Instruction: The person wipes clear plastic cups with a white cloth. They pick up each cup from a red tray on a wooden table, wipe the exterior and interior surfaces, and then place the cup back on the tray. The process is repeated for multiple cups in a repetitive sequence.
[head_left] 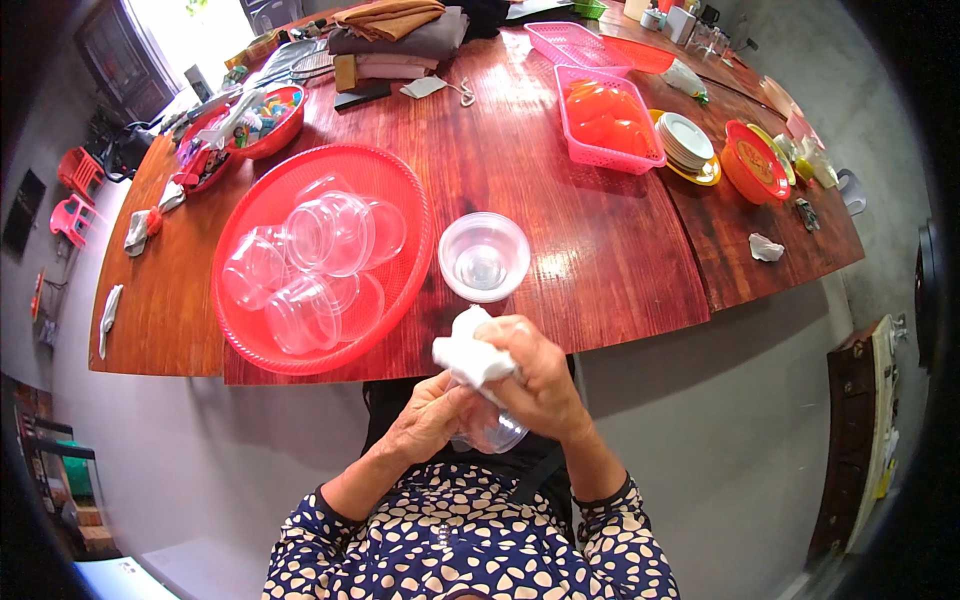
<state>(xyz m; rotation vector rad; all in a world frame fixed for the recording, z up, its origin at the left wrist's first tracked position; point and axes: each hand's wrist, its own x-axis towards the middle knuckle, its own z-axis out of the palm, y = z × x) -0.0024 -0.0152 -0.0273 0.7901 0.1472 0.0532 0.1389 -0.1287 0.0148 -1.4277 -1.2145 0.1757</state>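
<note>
A clear plastic bowl (497, 434) is in my left hand (432, 414), just in front of the table's near edge. My right hand (537, 374) grips a white cloth (470, 350) and presses it at the bowl's upper side; the hands hide part of the bowl. Straight ahead on the table stands a stack of clear plastic bowls (484, 257). To its left lies a large round red tray (420, 190) with several clear plastic bowls (330, 235) lying in it at different tilts.
A pink basket (618, 158) holding orange-red items stands at the right back, beside white plates (685, 140) and an orange bowl (752, 165). Folded cloths (400, 40) are piled at the far side. A red basin (290, 135) of small things sits at the left.
</note>
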